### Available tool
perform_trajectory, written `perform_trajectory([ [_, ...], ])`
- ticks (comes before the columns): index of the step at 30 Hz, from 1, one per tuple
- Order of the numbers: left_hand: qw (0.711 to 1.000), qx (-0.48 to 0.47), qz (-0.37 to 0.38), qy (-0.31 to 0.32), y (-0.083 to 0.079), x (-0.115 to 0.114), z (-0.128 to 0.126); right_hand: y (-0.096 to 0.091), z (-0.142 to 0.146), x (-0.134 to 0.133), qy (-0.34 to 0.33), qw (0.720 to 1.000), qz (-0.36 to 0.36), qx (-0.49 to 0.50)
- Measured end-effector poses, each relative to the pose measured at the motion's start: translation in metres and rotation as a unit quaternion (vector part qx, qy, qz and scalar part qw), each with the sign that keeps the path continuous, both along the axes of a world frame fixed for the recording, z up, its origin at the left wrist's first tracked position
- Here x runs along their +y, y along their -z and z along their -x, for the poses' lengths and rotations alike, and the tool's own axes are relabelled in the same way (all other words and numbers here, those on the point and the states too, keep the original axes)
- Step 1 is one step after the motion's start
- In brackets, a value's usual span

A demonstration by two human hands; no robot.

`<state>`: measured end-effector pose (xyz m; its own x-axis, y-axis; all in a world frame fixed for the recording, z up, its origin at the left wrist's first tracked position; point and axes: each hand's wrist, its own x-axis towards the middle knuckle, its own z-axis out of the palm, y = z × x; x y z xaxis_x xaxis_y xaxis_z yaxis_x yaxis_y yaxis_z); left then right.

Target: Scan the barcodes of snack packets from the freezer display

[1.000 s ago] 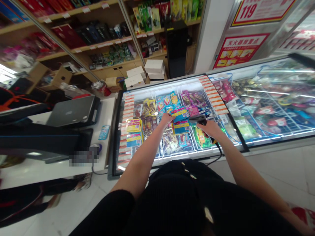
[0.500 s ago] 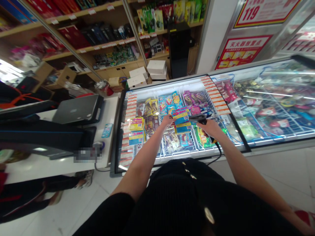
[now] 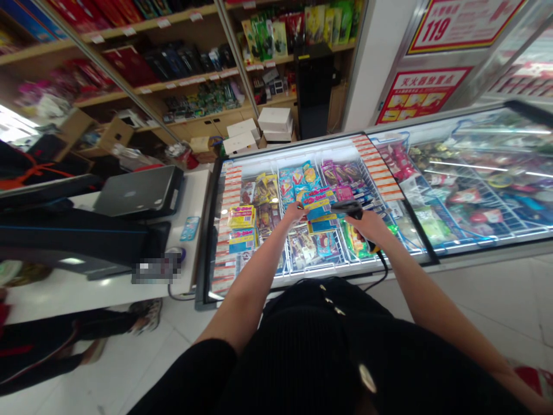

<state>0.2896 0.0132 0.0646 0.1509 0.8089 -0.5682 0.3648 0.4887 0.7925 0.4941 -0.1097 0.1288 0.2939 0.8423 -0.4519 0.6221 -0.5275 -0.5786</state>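
Note:
My left hand (image 3: pixel 295 212) is closed on the left edge of a blue, yellow and pink snack packet (image 3: pixel 318 200), over the glass top of a display freezer (image 3: pixel 380 161). Another packet of the same look (image 3: pixel 323 223) lies just below it. A black handheld barcode scanner (image 3: pixel 347 208) is gripped in my right hand (image 3: pixel 367 226), its head pointing left at the packet's right side. Its cable (image 3: pixel 384 268) hangs down toward my body. On the glass to the left sit more packets, a yellow and pink one (image 3: pixel 242 217) and a blue and yellow one (image 3: pixel 243 240).
Ice cream packs (image 3: pixel 302 248) fill wire baskets under the glass. Left stands a white counter (image 3: pixel 190 199) with a black monitor (image 3: pixel 73 236), a closed laptop-like device (image 3: pixel 138 190) and a blue phone-sized item (image 3: pixel 189 228). Another person's legs (image 3: pixel 86 334) show at lower left. Shelves (image 3: pixel 194 75) line the back.
Both hands stay almost where they were, with the packet and scanner still held. The view has shifted very slightly.

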Motion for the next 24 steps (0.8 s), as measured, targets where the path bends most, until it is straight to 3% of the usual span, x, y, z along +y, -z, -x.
perform_trajectory([
  [6,1.000,-0.022,0.007,-0.002,-0.002,-0.003,0.018,-0.004,0.016,0.001,-0.016,1.000,0.005,0.019],
  [11,0.999,-0.044,0.023,-0.019,0.000,-0.007,0.054,-0.012,0.044,0.006,-0.048,0.999,0.009,0.011],
  [24,0.995,-0.025,0.060,-0.080,0.010,-0.033,0.210,-0.007,0.122,0.034,-0.158,0.987,0.017,-0.010],
])
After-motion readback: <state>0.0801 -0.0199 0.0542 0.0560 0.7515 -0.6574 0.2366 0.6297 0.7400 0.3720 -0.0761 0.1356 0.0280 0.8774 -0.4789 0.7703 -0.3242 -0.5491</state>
